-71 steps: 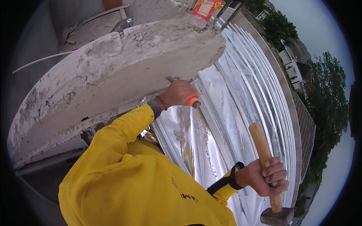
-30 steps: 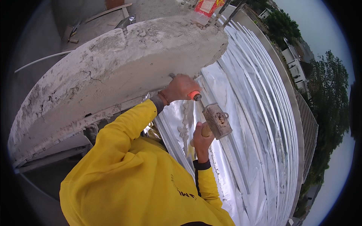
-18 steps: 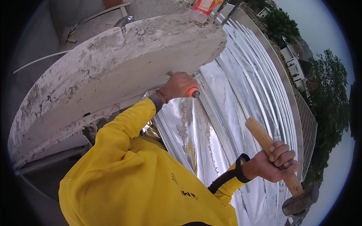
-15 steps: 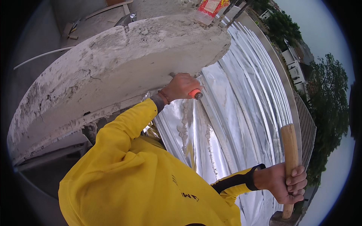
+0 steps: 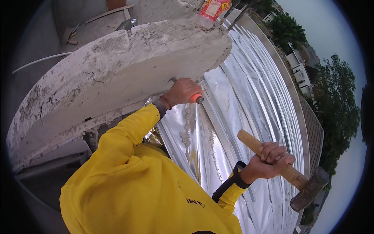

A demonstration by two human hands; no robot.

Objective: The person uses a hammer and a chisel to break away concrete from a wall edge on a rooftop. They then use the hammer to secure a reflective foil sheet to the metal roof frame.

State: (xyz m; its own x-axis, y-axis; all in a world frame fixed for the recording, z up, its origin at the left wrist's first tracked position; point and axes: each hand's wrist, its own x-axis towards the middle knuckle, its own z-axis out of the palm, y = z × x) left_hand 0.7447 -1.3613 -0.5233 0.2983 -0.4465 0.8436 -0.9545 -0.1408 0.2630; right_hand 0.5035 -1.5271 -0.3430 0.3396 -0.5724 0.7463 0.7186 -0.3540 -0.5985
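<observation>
My left hand is closed around a chisel with an orange grip. The chisel's metal tip meets the side face of a rough, plastered concrete wall, and its butt end points toward me. Lower right, my right hand grips a hammer by its wooden handle. The heavy, dark head of the hammer hangs out to the right, and the free handle end points up and left, toward the chisel. A gap separates the hammer from both chisel and wall.
Shiny foil sheeting with metal battens slopes away beside the wall. A red and yellow packet lies on the wall's far end near metal rods. Offcuts lie on a floor at the upper left. Trees and houses stand beyond.
My right hand has moved left and up. The hammer has turned from nearly upright to slanting, its head rising at the right. The left hand keeps its hold on the chisel against the wall.
</observation>
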